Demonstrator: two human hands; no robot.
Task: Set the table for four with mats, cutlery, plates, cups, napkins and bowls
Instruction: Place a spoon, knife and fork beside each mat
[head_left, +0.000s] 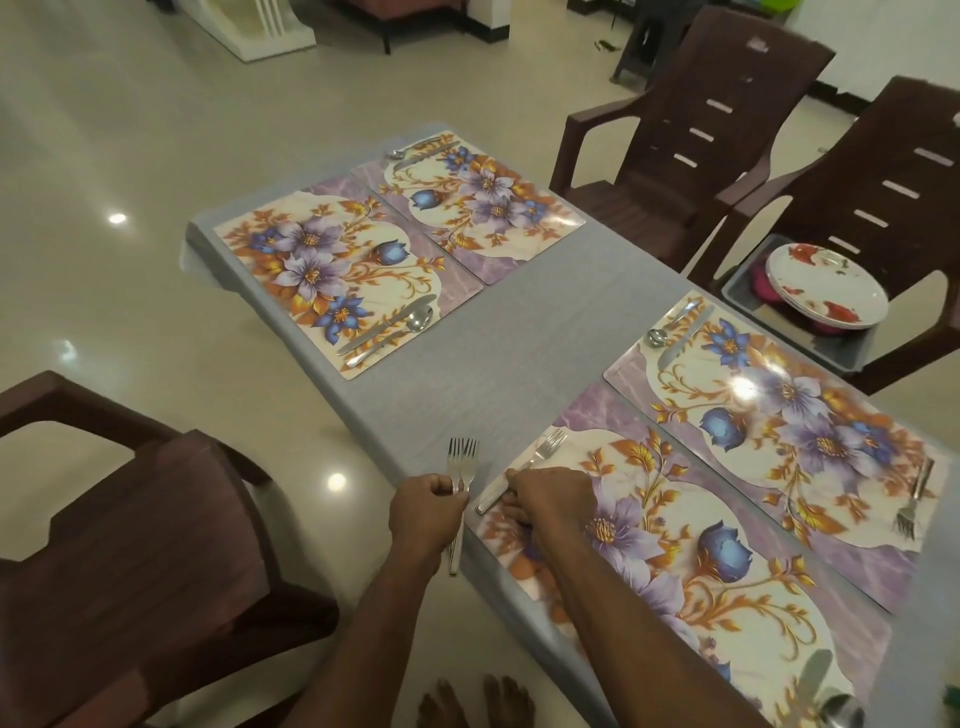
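— Head view: how were the hands seen?
— Two steel forks (462, 460) were gripped upright in the left hand (427, 512) at the edge of the grey-clothed table (519, 322). A single steel fork (540, 452) was pinched by the right hand (550, 499) and lay on the nearest floral placemat (691, 551).
— And the plates?
— White patterned plates (826, 286) were stacked in a grey tub (841, 353) on a brown plastic chair (904, 218) beside the table.

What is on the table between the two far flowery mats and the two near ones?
Nothing: the head view shows only bare grey tablecloth between the far floral placemats and the near floral placemats.
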